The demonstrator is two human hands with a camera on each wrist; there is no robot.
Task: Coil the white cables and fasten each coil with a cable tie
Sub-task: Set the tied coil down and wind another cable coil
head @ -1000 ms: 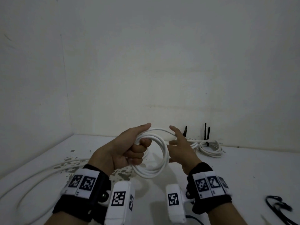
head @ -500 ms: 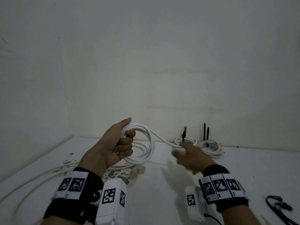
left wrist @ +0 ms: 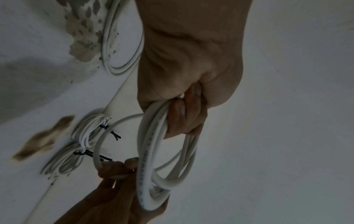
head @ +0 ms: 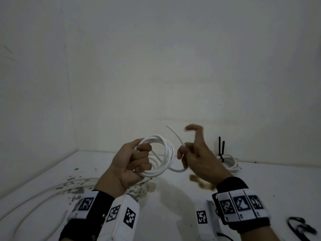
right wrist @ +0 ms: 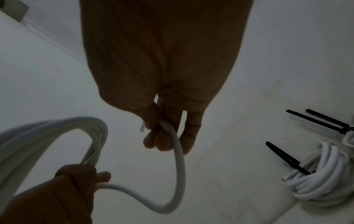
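Head view shows the left hand [head: 129, 165] fisted around a round coil of white plastic cable [head: 160, 156], held upright. Its loose tail [head: 175, 137] loops under and rises just right of the coil, pinched by the right hand [head: 195, 158], forefinger lifted, the end pointing up and away. I judge the right hand nearer for the final wrap.

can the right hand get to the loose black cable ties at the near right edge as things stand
Probably not yet: the right hand pinches the cable tail. Nothing stands between it and the black cable ties, so releasing the tail should free it.
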